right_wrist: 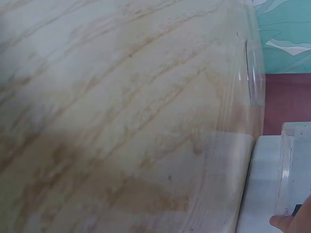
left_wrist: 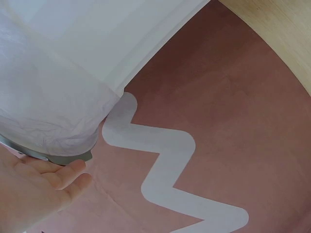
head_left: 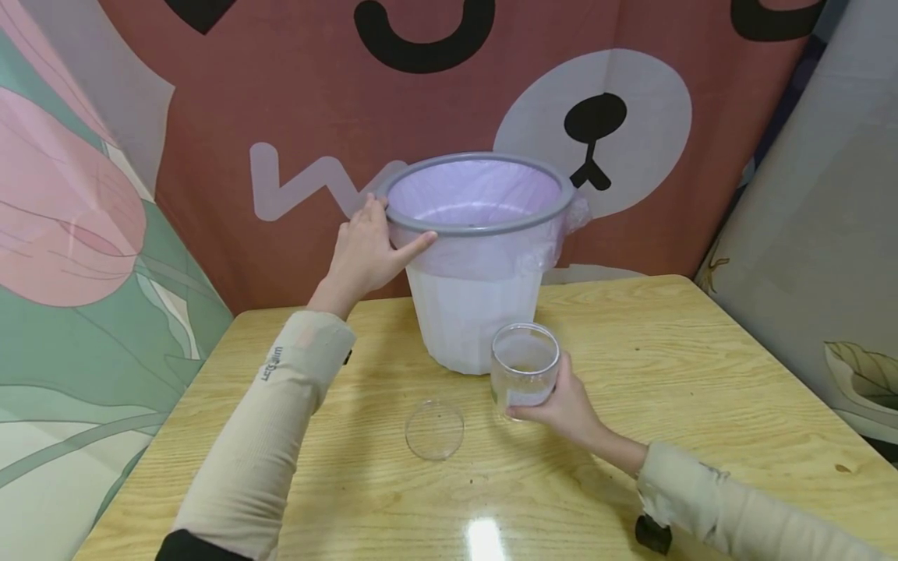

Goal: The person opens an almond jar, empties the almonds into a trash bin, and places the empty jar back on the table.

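Observation:
A white waste bin lined with a thin purple bag stands upright on the table, a grey ring round its mouth. My left hand rests against the left side of that ring, thumb stretched along its front; in the left wrist view, the fingers lie loosely along the rim. My right hand grips a clear glass jar low on its side, in front of the bin. The jar is open-topped; its contents are hard to make out. A round clear disc, like a lid, lies left of the jar.
The wood-grain table reaches back to a reddish curtain with a cartoon face, close behind the bin. Printed fabric hangs at left and right. Bunched bag sticks out at the bin's right.

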Demonstrator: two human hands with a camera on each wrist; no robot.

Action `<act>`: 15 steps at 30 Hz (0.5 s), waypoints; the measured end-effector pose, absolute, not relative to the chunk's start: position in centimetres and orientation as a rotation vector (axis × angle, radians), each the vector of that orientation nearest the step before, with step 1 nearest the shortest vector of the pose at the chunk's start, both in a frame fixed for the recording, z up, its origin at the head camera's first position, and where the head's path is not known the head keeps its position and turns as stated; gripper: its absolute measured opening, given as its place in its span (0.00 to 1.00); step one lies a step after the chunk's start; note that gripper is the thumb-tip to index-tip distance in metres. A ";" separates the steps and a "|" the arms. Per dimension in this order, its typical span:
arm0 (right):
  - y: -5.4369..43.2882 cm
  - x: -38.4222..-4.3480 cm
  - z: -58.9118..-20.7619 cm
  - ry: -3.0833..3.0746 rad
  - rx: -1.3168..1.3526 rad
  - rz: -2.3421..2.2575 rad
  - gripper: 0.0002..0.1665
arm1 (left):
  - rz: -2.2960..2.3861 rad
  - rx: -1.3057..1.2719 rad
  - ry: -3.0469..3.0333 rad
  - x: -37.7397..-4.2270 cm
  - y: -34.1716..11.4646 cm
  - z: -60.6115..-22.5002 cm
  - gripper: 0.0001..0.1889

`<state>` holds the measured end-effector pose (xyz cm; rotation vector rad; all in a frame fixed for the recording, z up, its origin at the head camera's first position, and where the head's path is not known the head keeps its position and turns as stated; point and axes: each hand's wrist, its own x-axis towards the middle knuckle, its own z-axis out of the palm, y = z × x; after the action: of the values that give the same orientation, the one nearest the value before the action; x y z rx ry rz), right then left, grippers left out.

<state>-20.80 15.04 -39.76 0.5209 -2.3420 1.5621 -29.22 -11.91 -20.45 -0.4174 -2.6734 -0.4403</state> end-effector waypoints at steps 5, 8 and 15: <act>14.9 -20.8 -40.3 -2.349 0.501 1.596 0.63 | -0.441 -0.418 -2.675 -29.2 -11.9 -20.4 0.52; 14.9 -20.8 -40.7 -2.352 0.512 1.593 0.63 | -0.447 -0.419 -2.676 -29.1 -12.0 -20.4 0.53; 14.7 -20.8 -41.1 -2.359 0.536 1.577 0.62 | -0.455 -0.420 -2.674 -29.1 -11.9 -20.4 0.53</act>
<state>-20.80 14.69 -41.14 0.5360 -2.3595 1.5770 -29.08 -11.95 -20.41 -0.4199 -2.6735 -0.4548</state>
